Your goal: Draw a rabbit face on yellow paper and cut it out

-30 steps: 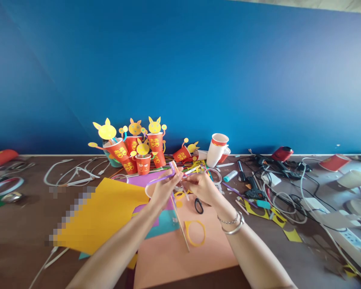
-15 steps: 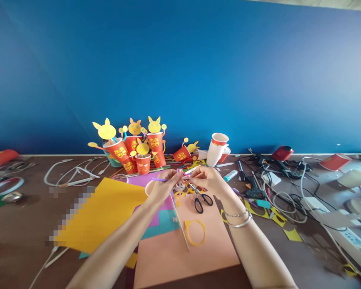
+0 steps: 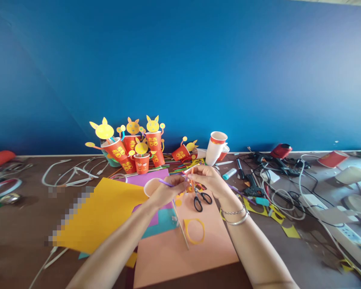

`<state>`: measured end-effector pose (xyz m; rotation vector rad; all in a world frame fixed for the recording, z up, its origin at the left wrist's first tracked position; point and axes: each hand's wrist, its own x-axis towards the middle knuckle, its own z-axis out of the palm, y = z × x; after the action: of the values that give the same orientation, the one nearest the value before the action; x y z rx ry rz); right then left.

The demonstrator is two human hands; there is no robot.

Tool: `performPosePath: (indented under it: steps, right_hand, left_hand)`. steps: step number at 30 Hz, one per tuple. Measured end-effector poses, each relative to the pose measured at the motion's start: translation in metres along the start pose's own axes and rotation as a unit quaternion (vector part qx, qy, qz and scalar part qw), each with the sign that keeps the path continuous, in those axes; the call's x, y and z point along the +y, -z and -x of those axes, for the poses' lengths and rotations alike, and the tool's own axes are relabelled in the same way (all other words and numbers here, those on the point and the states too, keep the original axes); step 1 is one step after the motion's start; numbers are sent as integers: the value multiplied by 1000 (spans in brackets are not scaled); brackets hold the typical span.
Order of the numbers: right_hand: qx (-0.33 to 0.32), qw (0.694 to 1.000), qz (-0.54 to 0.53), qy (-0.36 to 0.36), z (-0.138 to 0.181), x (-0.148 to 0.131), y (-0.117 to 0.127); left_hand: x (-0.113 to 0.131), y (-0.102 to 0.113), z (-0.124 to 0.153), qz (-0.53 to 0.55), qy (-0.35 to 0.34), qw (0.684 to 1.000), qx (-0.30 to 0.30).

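In the middle of the view, my left hand is closed on a thin purple straw, whose end sticks out to the left. My right hand pinches a small orange strip, close to the left fingertips. A bit of red shows at the right fingers, too small to name. Just below the hands lie black-handled scissors on a peach paper sheet. A white paper cup lies behind my left wrist. A yellow paper ring and a thin stick rest on the sheet.
At the back stand red cups with yellow paper animal heads. A stack of white cups is right of them. Yellow paper lies left; a glue gun, cables and a power strip crowd the right.
My hands have come slightly lower, and the right fingers now show an upright orange strip. The purple straw tilts differently, sloping down to the right. The whole view has shifted a little.
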<state>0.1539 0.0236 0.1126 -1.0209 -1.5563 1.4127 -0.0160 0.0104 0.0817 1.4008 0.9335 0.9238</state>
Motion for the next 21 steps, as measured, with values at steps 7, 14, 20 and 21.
performPosePath:
  steps: [7, 14, 20, 21]
  right_hand:
    - [-55, 998, -2, 3, -5, 15, 3]
    - [-40, 999, 1, -12, -7, 23, 0]
    - [-86, 989, 117, -5, -3, 21, 6]
    - [-96, 986, 136, -13, -2, 22, 8]
  left_hand:
    - [-3, 1, -3, 104, -10, 990, 99]
    - [-5, 0, -3, 158, -8, 980, 117]
    - [2, 3, -1, 55, 11, 996, 68]
    - [3, 4, 0, 31, 17, 998, 45]
